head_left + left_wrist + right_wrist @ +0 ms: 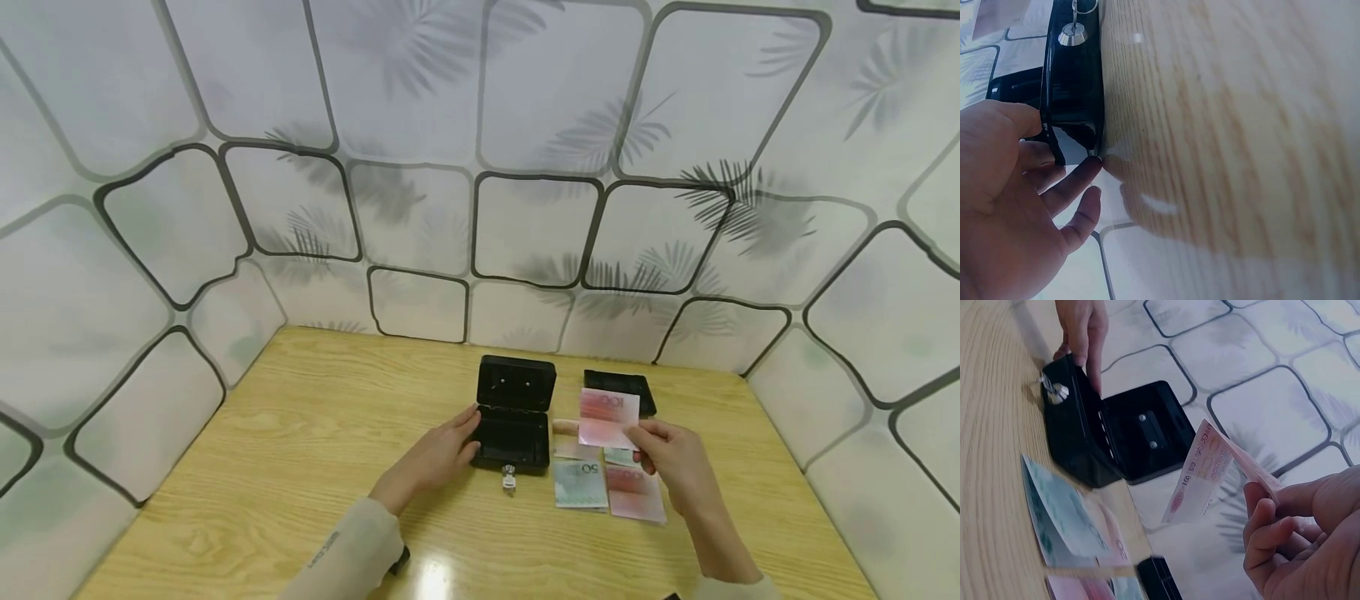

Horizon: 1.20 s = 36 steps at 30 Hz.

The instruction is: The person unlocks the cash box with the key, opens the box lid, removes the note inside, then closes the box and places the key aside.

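Cannot see all of the brown note (pixel 566 439), covered in part by the red note (pixel 604 417) held above. Cannot see much of the pale note (pixel 619 457) either, nor identify the black item (pixel 618 383) at 2 o'clock from the box (pixel 513 437), hidden along the near edge by the same red note. Can read an upside-down "100" on the held red note and an upside-down "50" on the green note (pixel 581 483), at 4 o'clock from the box. Cannot read the small print on the left sleeve (pixel 345 550).

Reaches in from 7 o'clock with the left grip (pixel 431 458), holding the box's side at 9 o'clock, thumb and fingers spread along it. Reaches in from 5 o'clock with the right grip (pixel 678 467), pinching the folded red note between thumb and fingers, above the table (pixel 337 400) at the box's 3 o'clock. Find also the lock (pixel 1058 394), key inserted, at the box's 6 o'clock, and a second red note (pixel 637 497) just beside the green note.
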Available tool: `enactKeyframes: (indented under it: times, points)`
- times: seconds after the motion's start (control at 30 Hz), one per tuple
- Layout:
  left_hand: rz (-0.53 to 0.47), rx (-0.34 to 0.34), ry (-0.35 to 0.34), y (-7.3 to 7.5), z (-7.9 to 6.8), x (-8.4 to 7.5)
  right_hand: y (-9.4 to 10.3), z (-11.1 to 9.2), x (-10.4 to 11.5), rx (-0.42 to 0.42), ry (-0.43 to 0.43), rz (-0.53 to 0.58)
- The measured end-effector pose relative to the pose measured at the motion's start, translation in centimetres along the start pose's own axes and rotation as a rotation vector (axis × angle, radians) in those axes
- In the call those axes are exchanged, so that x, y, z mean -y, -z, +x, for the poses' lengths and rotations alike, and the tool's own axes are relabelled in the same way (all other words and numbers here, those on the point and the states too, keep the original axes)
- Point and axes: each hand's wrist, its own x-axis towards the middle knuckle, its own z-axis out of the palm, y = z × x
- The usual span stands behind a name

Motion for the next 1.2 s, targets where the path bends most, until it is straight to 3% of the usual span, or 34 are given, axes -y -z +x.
enactKeyframes:
  times: [0.43,0.8,1.0,1.2]
  points:
    - [0.0,0.0,-0.002,-0.1,0.0,0.1,5.2,-0.3,-1.1,-0.072,-0.024,-0.124]
    - [-0.007,0.006,0.004,0.0,-0.1,-0.1,9.5,-0.8,-3.1,-0.061,-0.063,-0.187]
    - [-0.011,0.002,0.004,0.2,-0.2,-0.2,11.6,-1.5,-3.9,-0.123,-0.069,-0.297]
    - [-0.017,0.003,-0.003,0.1,-0.2,-0.1,13.4,-1.6,-4.6,-0.074,-0.13,-0.359]
